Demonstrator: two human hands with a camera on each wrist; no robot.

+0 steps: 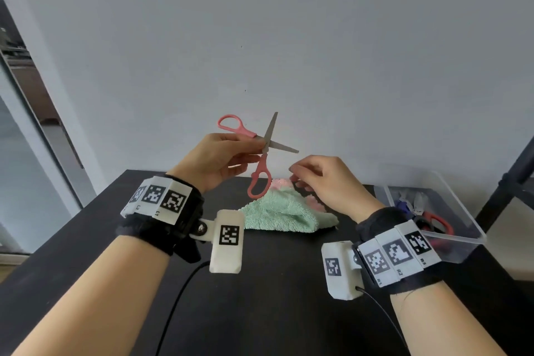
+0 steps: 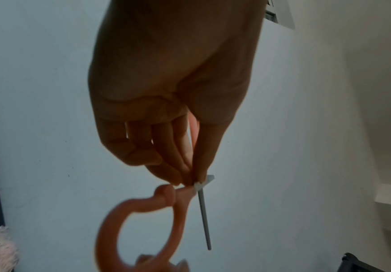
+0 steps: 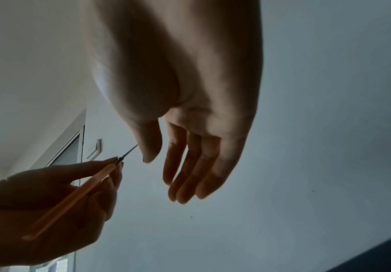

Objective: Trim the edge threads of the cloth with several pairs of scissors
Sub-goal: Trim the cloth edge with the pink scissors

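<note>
Now left hand (image 1: 215,159) pinches scissors (image 1: 261,150) at pivot, blades splayed, above cloth (image 1: 277,211) on table (image 1: 260,283). Right hand (image 1: 326,179) empty, fingers loosely curled. Scissors light, stiff, sharp: take by loops. Cloth soft, limp.

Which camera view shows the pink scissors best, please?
The head view: the pink scissors appear whole, blades open, pinched near the pivot by the left hand above the cloth. The left wrist view shows only one blurred handle loop and one blade. The right wrist view shows them edge-on, thin.
</note>
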